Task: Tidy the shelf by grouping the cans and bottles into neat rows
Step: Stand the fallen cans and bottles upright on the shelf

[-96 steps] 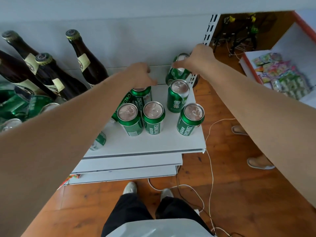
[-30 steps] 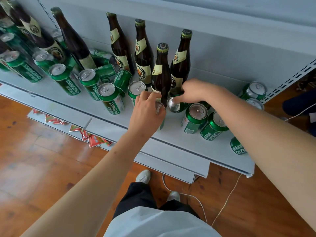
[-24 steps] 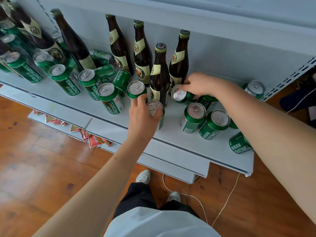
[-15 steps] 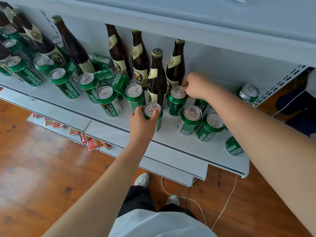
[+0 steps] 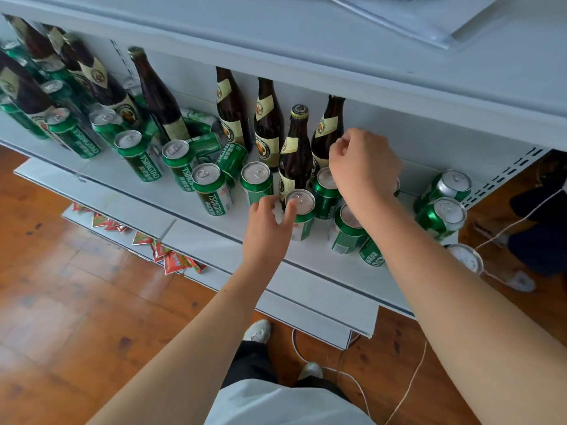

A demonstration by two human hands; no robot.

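Green cans (image 5: 211, 191) to the left of the left hand carry the white word TSINGTAO down their sides, with smaller characters beside it too fine to read; the brown bottles (image 5: 296, 154) standing behind both hands bear cream labels with a round emblem whose lettering cannot be made out. All stand or lie on the white shelf (image 5: 214, 240). The left hand (image 5: 268, 231) has its fingers loosely spread, the fingertips touching the rim and side of an upright front can (image 5: 302, 213); it does not wrap round it. The right hand (image 5: 363, 167) hovers just above a second can (image 5: 325, 191), fingers curled inward with thumb and forefinger drawn together near a bottle's shoulder; whether it pinches anything cannot be told. Further cans (image 5: 441, 213) stand to the right of the right forearm, and several lie tipped among the bottles far left of the hands
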